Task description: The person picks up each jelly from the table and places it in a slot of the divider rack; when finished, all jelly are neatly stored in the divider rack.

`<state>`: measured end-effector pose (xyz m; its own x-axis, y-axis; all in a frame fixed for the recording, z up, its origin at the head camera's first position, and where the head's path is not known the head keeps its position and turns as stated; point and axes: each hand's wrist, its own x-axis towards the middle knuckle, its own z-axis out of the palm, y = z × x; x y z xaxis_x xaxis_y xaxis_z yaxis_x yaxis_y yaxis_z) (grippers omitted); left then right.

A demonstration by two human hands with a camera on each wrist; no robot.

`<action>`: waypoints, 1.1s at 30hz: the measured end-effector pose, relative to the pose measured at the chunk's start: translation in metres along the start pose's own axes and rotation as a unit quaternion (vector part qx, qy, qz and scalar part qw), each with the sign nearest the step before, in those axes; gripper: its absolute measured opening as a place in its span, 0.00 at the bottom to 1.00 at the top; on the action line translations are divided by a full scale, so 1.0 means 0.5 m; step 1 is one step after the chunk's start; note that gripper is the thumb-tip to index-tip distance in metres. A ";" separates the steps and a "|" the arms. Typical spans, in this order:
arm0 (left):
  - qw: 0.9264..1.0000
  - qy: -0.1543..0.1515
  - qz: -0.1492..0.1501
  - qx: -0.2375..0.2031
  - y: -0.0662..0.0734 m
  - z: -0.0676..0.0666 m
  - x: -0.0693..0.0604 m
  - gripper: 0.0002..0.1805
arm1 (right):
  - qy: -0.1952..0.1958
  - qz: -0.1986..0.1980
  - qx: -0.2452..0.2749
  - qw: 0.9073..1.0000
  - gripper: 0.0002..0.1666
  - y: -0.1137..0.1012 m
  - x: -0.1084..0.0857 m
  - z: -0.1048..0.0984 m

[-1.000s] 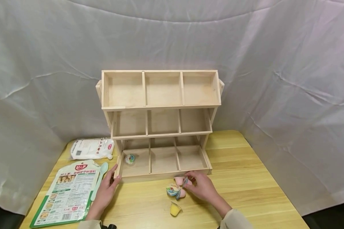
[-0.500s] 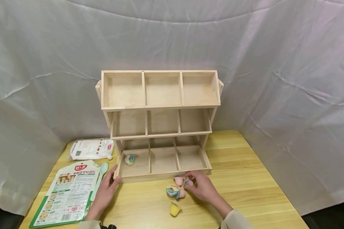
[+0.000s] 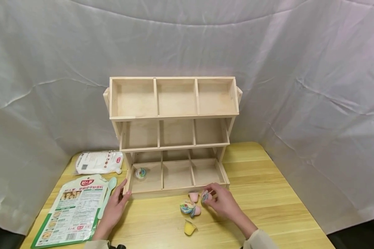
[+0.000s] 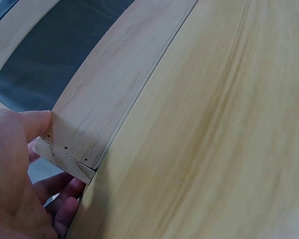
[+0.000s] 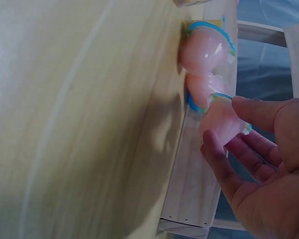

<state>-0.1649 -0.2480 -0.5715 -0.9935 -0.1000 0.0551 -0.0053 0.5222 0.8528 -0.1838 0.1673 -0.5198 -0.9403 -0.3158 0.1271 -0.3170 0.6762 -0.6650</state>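
A wooden three-tier rack (image 3: 174, 117) stands on the table, each tier split into three compartments. My left hand (image 3: 113, 207) grips its lower left front corner; in the left wrist view the thumb (image 4: 37, 122) lies on the front board, with fingers round the side. My right hand (image 3: 225, 205) pinches a pink jelly cup (image 5: 222, 122) between thumb and fingers, just before the rack's front board. Beside it lie a pink jelly cup (image 3: 193, 197), one with a printed lid (image 3: 187, 206), another pink one (image 3: 197, 211) and a yellow one (image 3: 189, 228). One more jelly cup (image 3: 140, 173) sits in the bottom left compartment.
On the left of the table (image 3: 261, 207) lie a white spouted pouch (image 3: 99, 162), a green-and-white printed packet (image 3: 71, 211) and a pale green spoon (image 3: 107, 197). A grey curtain (image 3: 174, 41) hangs behind and at both sides.
My right hand has shifted slightly right and up with the pink jelly cup, drawing it a little away from the other cups. My left hand keeps its grip on the rack's corner.
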 end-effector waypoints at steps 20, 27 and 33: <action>1.000 0.000 0.001 0.010 0.001 -0.006 0.003 0.34 | 0.039 -0.001 0.063 0.997 0.32 -0.036 0.007 -0.013; 1.000 -0.001 0.003 -0.004 0.002 -0.006 0.003 0.34 | 0.043 0.006 0.068 0.997 0.35 -0.043 0.011 -0.014; 1.000 -0.003 0.005 -0.017 -0.003 -0.001 0.003 0.35 | 0.041 0.001 0.082 0.996 0.31 -0.046 0.020 -0.008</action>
<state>-0.1662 -0.2495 -0.5725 -0.9942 -0.0890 0.0602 0.0085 0.4932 0.8699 -0.1864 0.1515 -0.5003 -0.9503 -0.2535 0.1810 -0.2963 0.5564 -0.7763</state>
